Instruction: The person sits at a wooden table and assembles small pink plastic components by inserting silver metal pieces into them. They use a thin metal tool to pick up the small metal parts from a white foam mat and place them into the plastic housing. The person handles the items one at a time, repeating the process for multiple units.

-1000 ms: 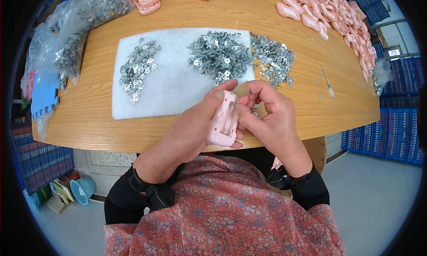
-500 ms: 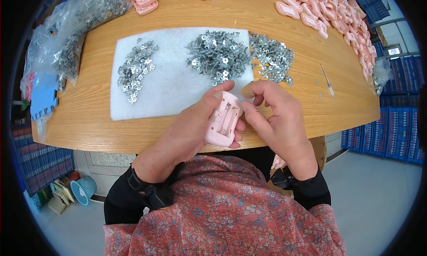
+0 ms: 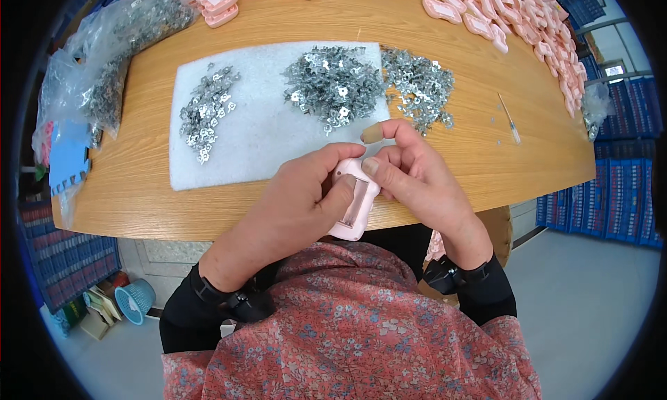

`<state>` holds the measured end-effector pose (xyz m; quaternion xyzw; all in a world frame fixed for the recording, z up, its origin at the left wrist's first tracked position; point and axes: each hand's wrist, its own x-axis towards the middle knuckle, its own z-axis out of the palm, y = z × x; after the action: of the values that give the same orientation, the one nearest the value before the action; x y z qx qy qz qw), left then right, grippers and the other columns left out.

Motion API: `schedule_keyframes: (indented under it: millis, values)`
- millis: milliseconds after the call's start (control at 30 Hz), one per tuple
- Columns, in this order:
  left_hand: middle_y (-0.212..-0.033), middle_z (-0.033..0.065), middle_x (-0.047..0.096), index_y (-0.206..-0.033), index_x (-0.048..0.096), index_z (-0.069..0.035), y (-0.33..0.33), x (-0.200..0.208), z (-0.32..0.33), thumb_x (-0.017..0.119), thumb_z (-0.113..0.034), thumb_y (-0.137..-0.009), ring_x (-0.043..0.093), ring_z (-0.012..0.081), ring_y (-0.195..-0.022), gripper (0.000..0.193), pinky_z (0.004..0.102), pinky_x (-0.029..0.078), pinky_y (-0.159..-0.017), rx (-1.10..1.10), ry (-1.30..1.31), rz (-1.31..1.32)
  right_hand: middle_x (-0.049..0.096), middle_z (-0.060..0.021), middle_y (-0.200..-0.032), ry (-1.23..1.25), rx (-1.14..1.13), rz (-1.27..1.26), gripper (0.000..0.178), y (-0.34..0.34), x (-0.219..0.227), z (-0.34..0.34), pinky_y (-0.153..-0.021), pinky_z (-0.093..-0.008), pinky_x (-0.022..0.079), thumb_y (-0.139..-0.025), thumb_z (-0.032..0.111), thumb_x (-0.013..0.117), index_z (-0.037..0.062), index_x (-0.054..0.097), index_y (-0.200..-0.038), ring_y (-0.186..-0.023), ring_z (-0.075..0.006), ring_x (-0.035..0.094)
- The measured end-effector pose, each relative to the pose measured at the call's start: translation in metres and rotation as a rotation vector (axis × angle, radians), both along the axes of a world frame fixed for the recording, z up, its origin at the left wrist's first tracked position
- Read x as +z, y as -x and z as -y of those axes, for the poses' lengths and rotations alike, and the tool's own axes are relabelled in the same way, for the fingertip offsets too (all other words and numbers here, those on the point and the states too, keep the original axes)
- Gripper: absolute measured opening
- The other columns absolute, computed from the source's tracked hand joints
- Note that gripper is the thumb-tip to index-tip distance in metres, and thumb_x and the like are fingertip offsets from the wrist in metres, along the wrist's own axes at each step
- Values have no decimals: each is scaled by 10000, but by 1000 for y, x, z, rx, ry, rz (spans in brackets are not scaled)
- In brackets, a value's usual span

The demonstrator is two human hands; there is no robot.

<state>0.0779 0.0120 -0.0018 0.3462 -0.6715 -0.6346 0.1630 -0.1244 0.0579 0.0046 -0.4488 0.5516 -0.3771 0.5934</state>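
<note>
A pale pink plastic battery casing (image 3: 345,230) with an open battery compartment is tilted in front of my chest, over the table's near edge. My left hand (image 3: 292,198) is closed around it, thumb lying across the compartment and fingers along its far end and underneath. At the casing's upper right corner, my right hand (image 3: 424,185) presses its thumb on the rim, with bent fingers behind; its index finger is lifted apart from the thumb. Any small piece under either thumb is hidden. Beyond the hands, a heap of small silver metal clips (image 3: 333,87) lies on a white foam sheet (image 3: 260,122).
More clips form a smaller pile (image 3: 208,112) on the foam's left and a loose pile (image 3: 420,87) off its right edge. A thin pointed tool (image 3: 510,119) lies at right. Pink casings (image 3: 514,18) heap up at the far right. Plastic bags of metal parts (image 3: 114,60) stand at left.
My left thumb has moved from the casing's upper edge onto its compartment. My right thumb has come onto the casing's corner, and its index finger has lifted. The casing has shifted slightly nearer me.
</note>
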Motion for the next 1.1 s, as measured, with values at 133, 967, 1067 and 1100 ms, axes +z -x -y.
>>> schedule_keyframes:
  millis: [133, 967, 1067, 1100]
  values:
    - [-978, 61, 628, -1342, 495, -31, 1, 0, 0, 414, -152, -1022, 595, 129, -799, 352, 274, 490, -731, -22, 136, -7, 585, 36, -796, 47, -12, 71, 304, -4, 5, -3, -656, -201, 420, -1004, 149, 590, 35, 450, -1248, -749, -23, 527]
    - [-988, 140, 636, -1342, 485, -83, -7, -22, -8, 443, -414, -1028, 498, 125, -592, 457, 278, 399, -518, -8, -1101, -668, 618, 58, -800, 134, -51, 39, 188, 2, -2, -7, -646, -188, 437, -914, 126, 714, -5, 695, -1046, -714, -7, 508]
    - [-983, 146, 646, -1322, 503, -112, -2, -19, -10, 391, -415, -1052, 481, 116, -571, 421, 276, 382, -509, -23, -1119, -721, 627, 52, -835, 205, -96, 138, 229, 3, -10, -10, -684, -187, 458, -949, 145, 677, -9, 670, -1118, -755, -2, 528]
    - [-981, 146, 649, -1314, 510, -119, -1, -18, -11, 376, -416, -1058, 475, 113, -565, 414, 275, 375, -505, -30, -1119, -736, 634, 45, -845, 200, -85, 156, 233, 2, -8, -11, -681, -189, 464, -959, 148, 665, -9, 661, -1131, -747, -5, 537]
